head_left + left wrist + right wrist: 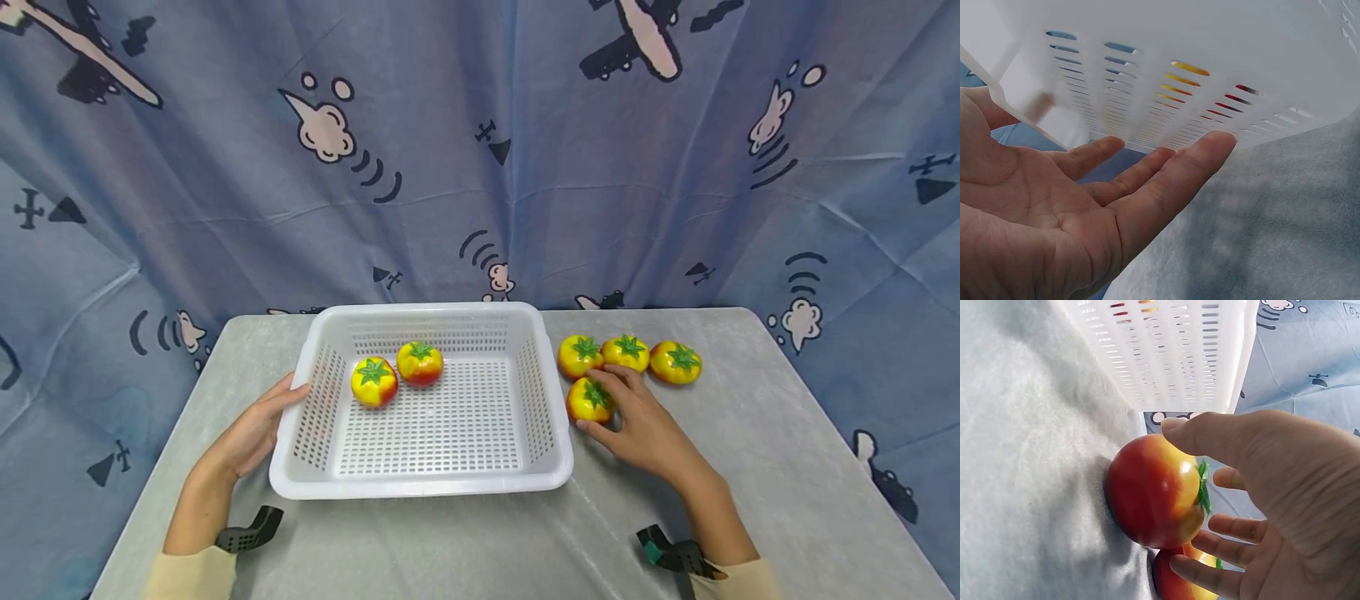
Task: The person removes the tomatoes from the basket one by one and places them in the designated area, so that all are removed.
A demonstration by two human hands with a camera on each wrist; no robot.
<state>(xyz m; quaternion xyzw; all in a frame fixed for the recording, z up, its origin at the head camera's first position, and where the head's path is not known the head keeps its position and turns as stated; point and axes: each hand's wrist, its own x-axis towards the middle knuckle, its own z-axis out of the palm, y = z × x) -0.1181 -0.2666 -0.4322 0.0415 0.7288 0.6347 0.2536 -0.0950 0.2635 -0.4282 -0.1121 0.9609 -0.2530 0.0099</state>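
Observation:
A white perforated plastic basket (427, 492) stands on the table with two yellow-red tomatoes, one tomato (374, 382) and another tomato (420, 363), inside at its left. My left hand (251, 433) grips the basket's left rim, thumb over the edge; its other fingers (1166, 187) lie against the outer wall. Just right of the basket, my right hand (645, 425) holds the nearest tomato (1154, 494) between thumb and fingertips. That tomato sits on the table, its green leafy top sideways in the right wrist view. Behind it are a tomato (579, 357), a tomato (626, 353) and a tomato (677, 362).
The grey table (420, 550) extends in front of the basket and to the right. A blue curtain (450, 167) with printed planes hangs behind the table. Each wrist wears a black band, such as the left band (251, 531).

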